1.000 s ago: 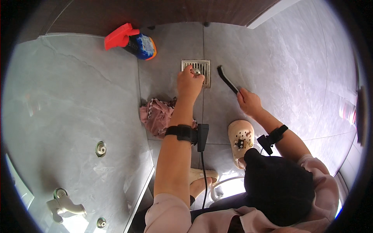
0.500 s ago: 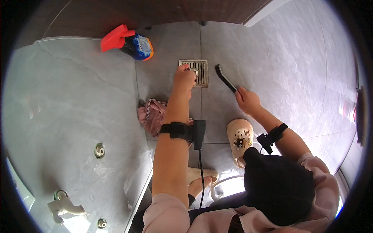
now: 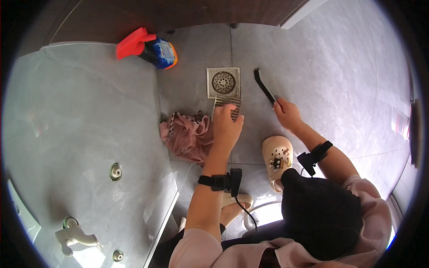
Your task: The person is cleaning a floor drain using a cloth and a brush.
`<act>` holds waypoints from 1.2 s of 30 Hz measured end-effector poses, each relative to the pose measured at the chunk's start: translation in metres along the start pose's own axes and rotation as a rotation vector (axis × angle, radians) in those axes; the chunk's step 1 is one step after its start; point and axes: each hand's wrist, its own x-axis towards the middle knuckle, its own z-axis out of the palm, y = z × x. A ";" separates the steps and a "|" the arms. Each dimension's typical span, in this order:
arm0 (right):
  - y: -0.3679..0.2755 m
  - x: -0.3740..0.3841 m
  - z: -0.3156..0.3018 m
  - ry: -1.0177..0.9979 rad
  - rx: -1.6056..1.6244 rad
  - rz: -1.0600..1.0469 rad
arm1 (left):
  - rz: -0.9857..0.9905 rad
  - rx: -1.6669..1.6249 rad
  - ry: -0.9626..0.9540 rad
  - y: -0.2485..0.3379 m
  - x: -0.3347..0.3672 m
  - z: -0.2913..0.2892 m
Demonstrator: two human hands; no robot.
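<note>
My left hand (image 3: 228,123) grips a slotted metal drain cover (image 3: 234,107), its fingers over the top face. The cover is off its square floor drain (image 3: 223,91), just on the near side of it. Inside the drain's frame a round perforated strainer (image 3: 223,82) shows. To the right, my right hand (image 3: 288,114) is closed round the handle of a thin black brush (image 3: 264,86), held with its head pointing away from me. A crumpled pink cloth (image 3: 187,138) lies on the floor left of my left hand.
A spray bottle (image 3: 160,52) with a red trigger head is by the wall at the far left. A dark panel (image 3: 178,13) runs along the far side. My beige clog (image 3: 277,154) stands near the right hand. A white tap (image 3: 76,236) juts from the left wall.
My left hand has lifted the drain cover out of the floor drain and drawn it back toward me, baring the round strainer. The brush in my right hand has shifted slightly right and away.
</note>
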 end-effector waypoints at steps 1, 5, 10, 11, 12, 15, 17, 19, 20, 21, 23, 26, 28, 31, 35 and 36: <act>0.000 0.000 -0.001 0.000 0.000 0.000 | 0.001 0.020 0.004 0.003 -0.001 -0.003; -0.001 0.000 -0.002 -0.001 -0.014 0.009 | 0.017 0.265 0.169 0.012 0.002 -0.010; 0.000 0.001 0.001 0.002 -0.041 -0.003 | -0.028 0.446 0.102 0.012 0.002 -0.007; 0.001 0.001 0.002 0.002 -0.045 -0.008 | -0.029 0.446 0.102 0.011 0.002 -0.006; 0.001 0.002 0.002 0.001 -0.048 -0.013 | -0.016 0.432 0.118 0.010 0.001 -0.006; -0.001 0.002 0.001 0.002 -0.064 -0.022 | 0.009 0.442 0.127 0.007 -0.007 -0.006; 0.001 0.002 -0.001 0.006 -0.067 -0.015 | 0.024 0.463 0.118 0.011 -0.011 -0.005; 0.000 0.002 -0.002 0.007 -0.067 -0.011 | -0.016 0.417 0.001 0.017 -0.015 -0.006; -0.001 0.001 -0.002 0.008 -0.070 -0.018 | -0.017 0.418 0.001 0.015 -0.013 -0.007; -0.002 0.001 -0.003 0.010 -0.075 -0.024 | 0.050 0.433 0.075 0.012 -0.005 -0.008; -0.004 0.001 -0.003 0.004 -0.076 -0.020 | 0.115 0.448 0.151 0.002 0.012 -0.010; -0.004 0.001 -0.002 0.002 -0.066 -0.016 | 0.179 0.466 0.235 -0.012 0.039 -0.012; -0.005 0.001 -0.001 0.004 -0.056 -0.016 | 0.171 0.487 0.213 -0.014 0.052 -0.014; -0.002 0.001 -0.002 -0.002 -0.052 -0.012 | 0.103 0.499 0.214 -0.010 0.063 -0.013; 0.000 0.002 -0.005 -0.025 -0.059 0.008 | -0.034 0.448 0.143 -0.003 0.071 -0.006; -0.001 0.002 -0.007 -0.035 -0.055 0.012 | -0.125 0.366 0.119 -0.002 0.073 -0.004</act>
